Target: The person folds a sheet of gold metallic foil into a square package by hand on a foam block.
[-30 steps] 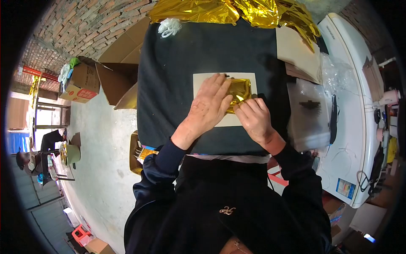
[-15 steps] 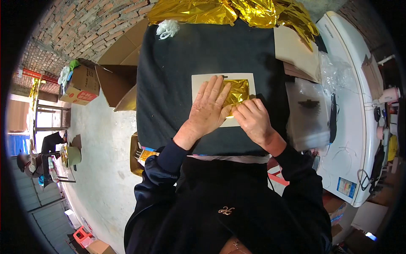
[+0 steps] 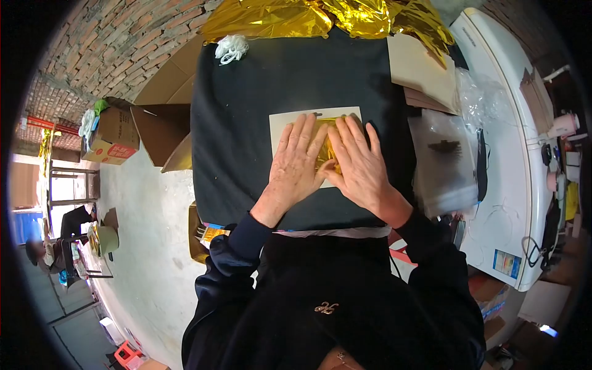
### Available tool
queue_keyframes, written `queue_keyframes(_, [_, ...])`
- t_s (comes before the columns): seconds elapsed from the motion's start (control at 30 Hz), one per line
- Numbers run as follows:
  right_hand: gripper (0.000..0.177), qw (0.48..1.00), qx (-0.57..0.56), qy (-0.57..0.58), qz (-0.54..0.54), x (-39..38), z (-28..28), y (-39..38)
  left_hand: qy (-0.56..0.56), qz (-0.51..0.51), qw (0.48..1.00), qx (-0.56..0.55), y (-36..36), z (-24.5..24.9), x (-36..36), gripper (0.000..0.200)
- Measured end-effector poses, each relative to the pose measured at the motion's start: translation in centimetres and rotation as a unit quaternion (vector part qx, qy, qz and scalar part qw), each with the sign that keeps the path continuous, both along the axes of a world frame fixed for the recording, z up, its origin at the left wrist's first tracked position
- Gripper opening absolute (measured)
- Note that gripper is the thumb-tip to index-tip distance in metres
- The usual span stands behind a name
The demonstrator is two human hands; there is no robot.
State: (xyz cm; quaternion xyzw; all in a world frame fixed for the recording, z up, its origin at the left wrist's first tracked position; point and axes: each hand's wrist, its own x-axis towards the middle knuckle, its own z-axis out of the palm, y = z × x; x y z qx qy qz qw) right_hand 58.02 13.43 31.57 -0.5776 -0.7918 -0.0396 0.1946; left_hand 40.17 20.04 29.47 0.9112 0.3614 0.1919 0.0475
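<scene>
Neither grip was clenched: the left hand (image 3: 295, 165) and right hand (image 3: 362, 165) lay flat, fingers spread, palms down on the folded gold foil (image 3: 325, 154), pinning it against the white card (image 3: 279, 126) rather than clasping it. The foil sat at the middle of the card, directly beneath both palms, showing only between the thumbs and past the fingertips. Its long axis seemed to run across the card, left to right, so both hands were equally near. The card lay on the black tabletop (image 3: 246, 86).
</scene>
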Motion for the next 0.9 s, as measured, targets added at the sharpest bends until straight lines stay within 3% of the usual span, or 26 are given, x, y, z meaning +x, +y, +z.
queue_keyframes(0.2, [0.104,0.998,-0.040,-0.004,-0.050,0.2,-2.9,0.8,0.002,-0.005,1.000,-0.008,0.1,-0.4,0.0,0.077])
queue_keyframes(0.5, [0.111,0.994,-0.052,-0.006,-0.100,0.2,-3.9,0.6,0.051,0.018,0.998,0.011,-0.1,-0.6,-0.2,0.073])
queue_keyframes(0.7, [0.101,0.993,-0.038,-0.003,-0.110,0.0,-3.7,0.6,0.044,0.020,0.999,0.015,-0.1,-0.3,-0.3,0.070])
queue_keyframes(0.9, [0.080,0.996,-0.041,-0.006,-0.076,3.0,-2.9,-0.7,0.032,0.019,0.999,0.029,-0.1,-0.3,-0.1,0.064])
